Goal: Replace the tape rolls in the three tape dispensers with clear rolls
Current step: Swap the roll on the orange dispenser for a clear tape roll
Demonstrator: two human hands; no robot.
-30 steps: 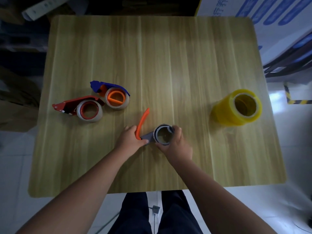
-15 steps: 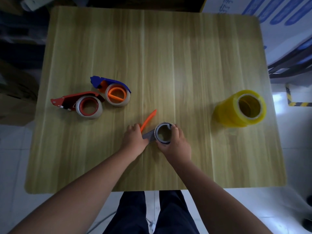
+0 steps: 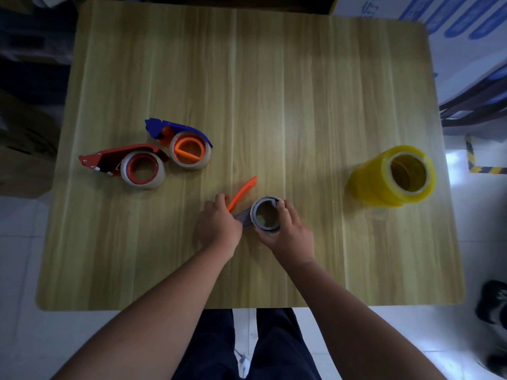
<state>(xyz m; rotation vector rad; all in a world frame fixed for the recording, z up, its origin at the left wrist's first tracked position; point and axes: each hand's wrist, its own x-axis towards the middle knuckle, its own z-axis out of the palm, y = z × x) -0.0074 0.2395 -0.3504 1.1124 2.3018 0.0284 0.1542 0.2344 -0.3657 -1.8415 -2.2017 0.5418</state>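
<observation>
Wood-grain table (image 3: 274, 91), front edge: your left hand (image 3: 218, 229) grips the orange-handled grey dispenser (image 3: 242, 192), your right hand (image 3: 288, 234) curls round its grey-rimmed roll (image 3: 265, 215); the red dispenser (image 3: 120, 157) and blue dispenser (image 3: 175, 130) at the left edge hold tan rolls (image 3: 142, 183), the yellowish clear-roll stack (image 3: 384, 182) stands at the right edge, so probably no swap is finished.

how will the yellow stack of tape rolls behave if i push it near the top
The yellow stack stands on end, so it probably won't roll. Visible seams suggest separate rolls, so a high push may topple them.
</observation>
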